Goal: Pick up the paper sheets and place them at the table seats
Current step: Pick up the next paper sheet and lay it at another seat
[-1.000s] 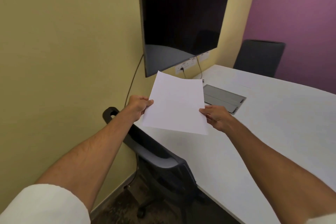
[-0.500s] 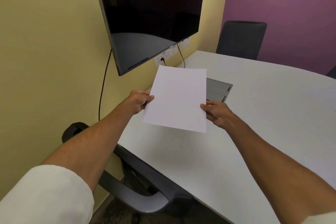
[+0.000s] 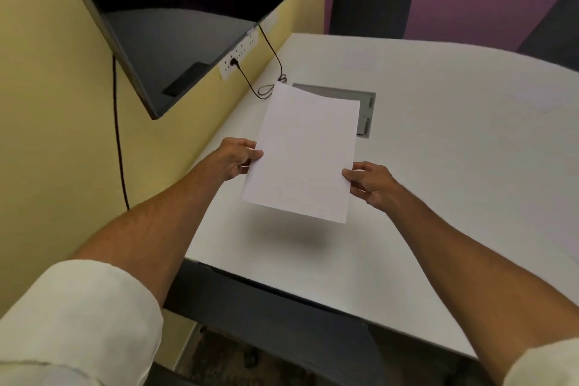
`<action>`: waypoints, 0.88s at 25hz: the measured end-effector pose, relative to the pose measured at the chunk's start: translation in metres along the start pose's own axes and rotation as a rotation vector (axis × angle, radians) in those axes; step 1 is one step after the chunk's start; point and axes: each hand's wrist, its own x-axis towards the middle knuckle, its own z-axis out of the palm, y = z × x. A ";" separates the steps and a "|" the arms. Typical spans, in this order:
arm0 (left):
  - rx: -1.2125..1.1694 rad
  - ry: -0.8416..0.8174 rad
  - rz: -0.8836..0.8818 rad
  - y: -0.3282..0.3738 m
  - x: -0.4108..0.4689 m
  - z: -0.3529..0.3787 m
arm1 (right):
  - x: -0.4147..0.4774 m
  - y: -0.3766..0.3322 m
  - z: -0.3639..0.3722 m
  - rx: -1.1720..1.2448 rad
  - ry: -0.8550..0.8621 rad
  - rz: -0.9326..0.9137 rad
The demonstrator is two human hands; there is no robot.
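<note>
Blank white paper sheet (image 3: 302, 153) held above the white table (image 3: 454, 147), its shadow on the tabletop below. Left hand (image 3: 235, 158) pinches the left edge, thumb on top. Right hand (image 3: 369, 182) pinches the right edge likewise. The sheet overlaps a grey recessed cable box (image 3: 365, 110).

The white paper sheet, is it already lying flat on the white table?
No, the white paper sheet is held above the white table by the left hand and right hand, casting a shadow below.

Blank white paper sheet (image 3: 302, 153) — held tilted (casting a shadow) above the table (image 3: 438, 166).
</note>
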 end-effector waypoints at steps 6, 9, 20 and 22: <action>0.139 -0.129 -0.051 -0.041 0.066 -0.003 | 0.029 0.044 0.020 -0.029 0.119 0.082; 0.159 -0.144 -0.070 -0.065 0.087 0.001 | 0.047 0.071 0.025 -0.080 0.163 0.138; 0.295 -0.159 -0.098 -0.137 0.157 0.018 | 0.102 0.146 0.035 -0.180 0.324 0.214; 0.322 -0.164 -0.101 -0.146 0.163 0.021 | 0.107 0.154 0.035 -0.203 0.337 0.217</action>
